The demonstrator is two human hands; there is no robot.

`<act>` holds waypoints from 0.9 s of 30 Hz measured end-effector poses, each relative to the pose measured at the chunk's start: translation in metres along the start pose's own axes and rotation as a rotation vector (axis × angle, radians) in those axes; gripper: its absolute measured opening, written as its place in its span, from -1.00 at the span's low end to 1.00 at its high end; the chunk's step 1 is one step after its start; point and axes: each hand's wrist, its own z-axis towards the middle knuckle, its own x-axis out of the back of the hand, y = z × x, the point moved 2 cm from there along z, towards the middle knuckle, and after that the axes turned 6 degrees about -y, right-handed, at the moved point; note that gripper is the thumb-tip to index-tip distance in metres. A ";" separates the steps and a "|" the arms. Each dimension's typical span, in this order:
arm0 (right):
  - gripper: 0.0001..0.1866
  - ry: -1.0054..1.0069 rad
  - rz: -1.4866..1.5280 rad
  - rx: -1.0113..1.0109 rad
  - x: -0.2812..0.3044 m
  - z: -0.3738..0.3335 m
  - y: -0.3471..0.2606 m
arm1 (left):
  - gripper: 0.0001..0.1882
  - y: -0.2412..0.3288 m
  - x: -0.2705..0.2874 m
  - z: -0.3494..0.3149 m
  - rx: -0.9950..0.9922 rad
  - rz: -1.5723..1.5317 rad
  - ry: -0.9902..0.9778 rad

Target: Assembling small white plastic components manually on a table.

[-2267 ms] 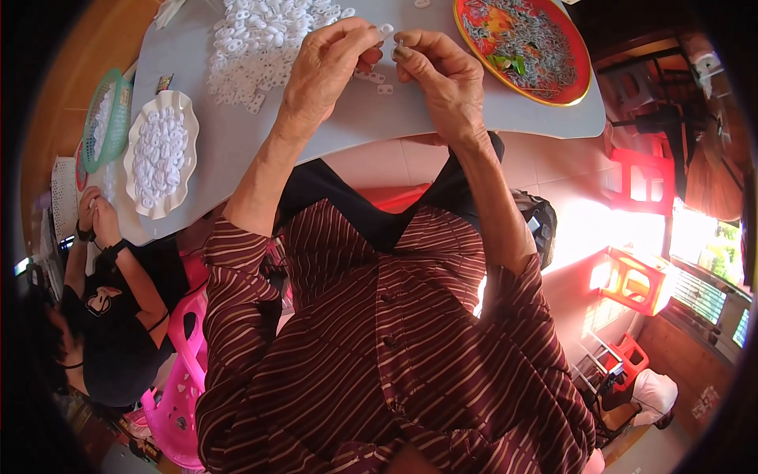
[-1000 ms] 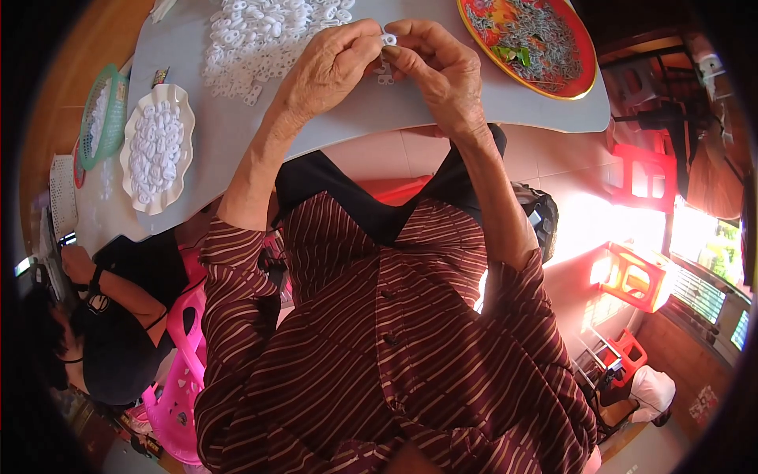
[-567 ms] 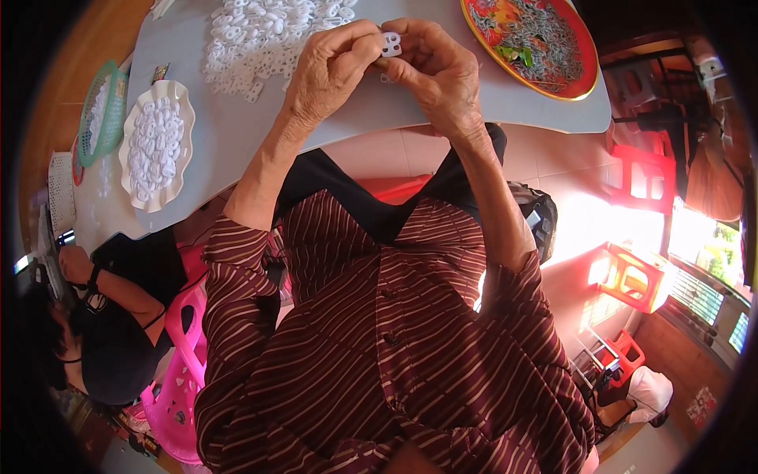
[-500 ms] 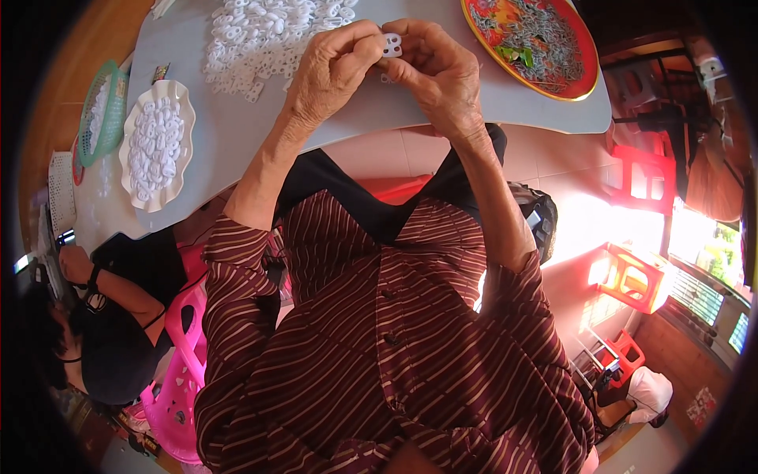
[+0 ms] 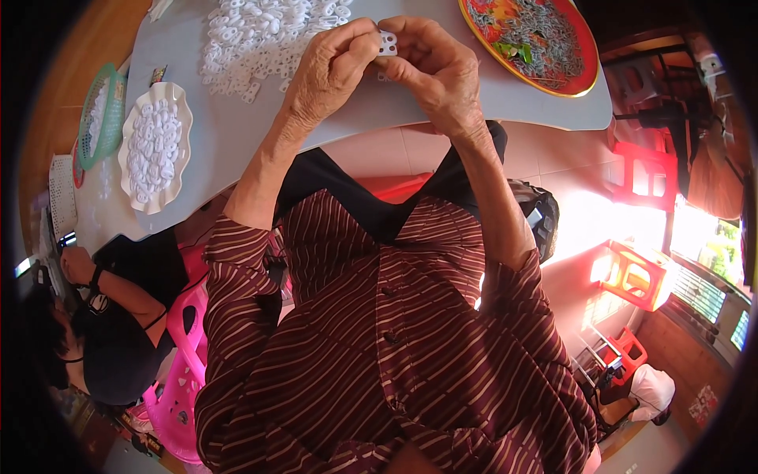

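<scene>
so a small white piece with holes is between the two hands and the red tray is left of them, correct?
The side is wrong: in the head view, the red tray is to the right of the left hand and right hand. The small white piece with holes is between them.

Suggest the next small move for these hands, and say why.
Probably, the right hand should close its thumb and forefinger gently on the white piece to steady it: the left hand appears to pinch the piece's left side, its holes are visible, and the right thumb and forefinger lie close to it, though their contact is unclear.
</scene>
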 end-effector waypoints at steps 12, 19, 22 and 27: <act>-0.78 0.014 -0.313 0.103 -0.002 -0.004 0.001 | -0.76 0.001 -0.001 -0.005 0.052 0.043 -0.045; -0.82 -0.014 -0.429 0.067 -0.005 -0.005 -0.012 | -0.75 0.001 -0.002 -0.007 0.047 0.011 -0.065; -0.84 -0.012 -0.498 0.081 -0.003 -0.005 -0.012 | -0.76 -0.004 -0.003 -0.007 -0.039 0.044 -0.066; -0.85 -0.002 -0.531 0.141 -0.001 -0.006 -0.007 | -0.74 0.000 -0.004 -0.006 -0.049 0.027 -0.063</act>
